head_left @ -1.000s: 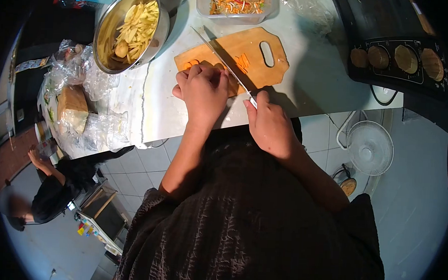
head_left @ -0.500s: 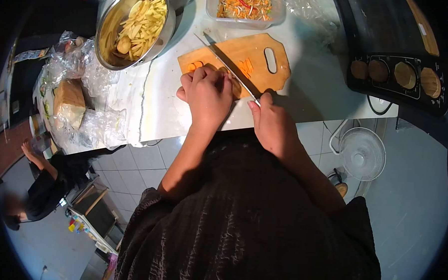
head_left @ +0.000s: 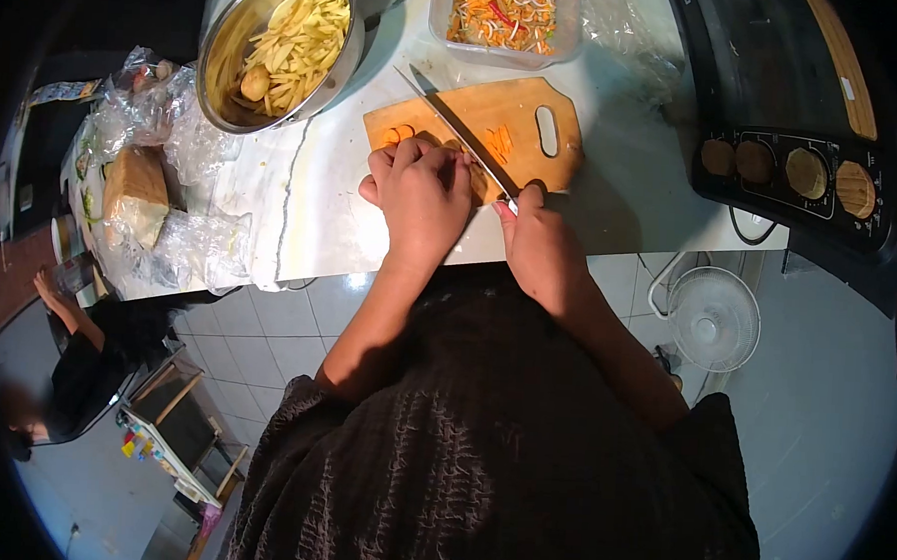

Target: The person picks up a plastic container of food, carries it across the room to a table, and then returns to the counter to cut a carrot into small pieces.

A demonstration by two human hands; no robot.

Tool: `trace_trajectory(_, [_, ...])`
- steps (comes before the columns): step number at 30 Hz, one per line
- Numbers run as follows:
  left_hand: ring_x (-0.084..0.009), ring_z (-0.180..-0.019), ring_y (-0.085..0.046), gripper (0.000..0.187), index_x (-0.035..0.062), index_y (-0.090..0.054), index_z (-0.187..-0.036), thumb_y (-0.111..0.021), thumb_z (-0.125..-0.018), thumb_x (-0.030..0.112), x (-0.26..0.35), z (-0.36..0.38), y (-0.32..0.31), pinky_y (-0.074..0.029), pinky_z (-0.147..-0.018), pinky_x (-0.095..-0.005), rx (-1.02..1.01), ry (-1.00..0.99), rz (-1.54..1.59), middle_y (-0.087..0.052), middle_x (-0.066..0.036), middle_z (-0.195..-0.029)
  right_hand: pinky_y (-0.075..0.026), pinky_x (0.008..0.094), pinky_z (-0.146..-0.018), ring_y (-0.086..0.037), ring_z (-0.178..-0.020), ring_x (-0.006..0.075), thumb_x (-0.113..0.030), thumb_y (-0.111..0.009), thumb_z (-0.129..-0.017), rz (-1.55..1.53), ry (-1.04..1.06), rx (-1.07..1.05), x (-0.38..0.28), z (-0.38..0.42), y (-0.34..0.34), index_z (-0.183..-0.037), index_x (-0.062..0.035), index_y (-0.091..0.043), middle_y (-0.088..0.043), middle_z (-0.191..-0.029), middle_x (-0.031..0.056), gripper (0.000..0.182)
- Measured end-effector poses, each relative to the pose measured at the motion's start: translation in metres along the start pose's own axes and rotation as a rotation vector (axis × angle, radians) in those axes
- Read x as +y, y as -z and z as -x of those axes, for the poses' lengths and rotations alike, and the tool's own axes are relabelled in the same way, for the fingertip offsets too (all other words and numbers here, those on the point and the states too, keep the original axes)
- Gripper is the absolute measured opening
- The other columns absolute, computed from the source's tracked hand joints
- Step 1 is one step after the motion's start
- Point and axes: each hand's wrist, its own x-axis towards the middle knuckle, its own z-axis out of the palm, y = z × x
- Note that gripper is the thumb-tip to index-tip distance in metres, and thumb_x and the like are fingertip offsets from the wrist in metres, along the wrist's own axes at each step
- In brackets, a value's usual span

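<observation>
A wooden cutting board (head_left: 524, 101) with an oval handle hole lies on the counter. My right hand (head_left: 542, 239) is closed round the handle of a knife (head_left: 457, 126), whose blade slants up and left across the board. On the board's left part, my left hand (head_left: 422, 194) presses down with curled fingers beside the blade; what is under the fingertips is mostly hidden. Orange carrot slices (head_left: 399, 134) lie just above that hand. Thin carrot strips (head_left: 498, 143) rest right of the blade.
A metal bowl (head_left: 209, 79) of cut potato strips stands at the upper left, a plastic container (head_left: 498, 54) of shredded vegetables above the board. Plastic bags and a wrapped block (head_left: 138, 194) lie left. A stove (head_left: 795, 145) is right; another person (head_left: 84, 364) is far left.
The view has shifted slightly, so the counter items appear a little displaced. Both hands keep nearly the same pose, with the knife still at the left fingertips.
</observation>
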Motion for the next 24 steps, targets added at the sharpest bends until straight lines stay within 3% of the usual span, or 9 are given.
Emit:
trace_trajectory(5, [-0.0295,-0.097,-0.045,0.015,0.0063,-0.073,-0.083,-0.069,-0.079,0.02,0.003,-0.001,0.003,-0.027,-0.079,-0.0451,-0.01,0.023,-0.034,-0.061,-0.005,-0.089,-0.048,0.0531,-0.058,-0.061,-0.067,0.0474,-0.029,-0.051,-0.098,0.033,0.063,0.118,0.013,0.007,-0.004,-0.093,0.0018,-0.043,-0.06,-0.066,0.0277,0.032])
trace_trajectory(17, [-0.031,-0.098,-0.046,0.014,0.0074,-0.073,-0.085,-0.069,-0.08,0.02,0.004,0.0,0.006,-0.028,-0.08,-0.0454,-0.039,0.016,-0.025,-0.063,-0.008,-0.09,-0.05,0.0513,-0.062,-0.063,-0.07,0.0448,-0.028,-0.052,-0.096,-0.027,0.045,0.08,0.013,0.013,0.005,-0.094,0.0015,-0.048,-0.062,-0.068,0.0261,0.03])
trace_trajectory(20, [-0.0308,-0.098,-0.046,0.015,0.0074,-0.073,-0.086,-0.069,-0.08,0.02,0.002,-0.001,0.005,-0.028,-0.081,-0.0453,-0.039,0.015,-0.03,-0.063,-0.008,-0.09,-0.047,0.0536,-0.063,-0.06,-0.075,0.0491,-0.028,-0.05,-0.098,-0.078,0.073,0.053,0.012,0.013,0.006,-0.093,0.0027,-0.046,-0.061,-0.074,0.0294,0.032])
trace_trajectory(24, [-0.0308,-0.098,-0.046,0.016,0.0073,-0.072,-0.086,-0.07,-0.08,0.022,0.0,0.0,0.003,-0.028,-0.081,-0.0454,-0.046,0.021,-0.045,-0.062,-0.009,-0.09,-0.05,0.0525,-0.063,-0.063,-0.071,0.0457,-0.03,-0.05,-0.097,-0.048,0.09,0.038,0.012,0.013,0.004,-0.094,0.0016,-0.048,-0.062,-0.071,0.0268,0.032])
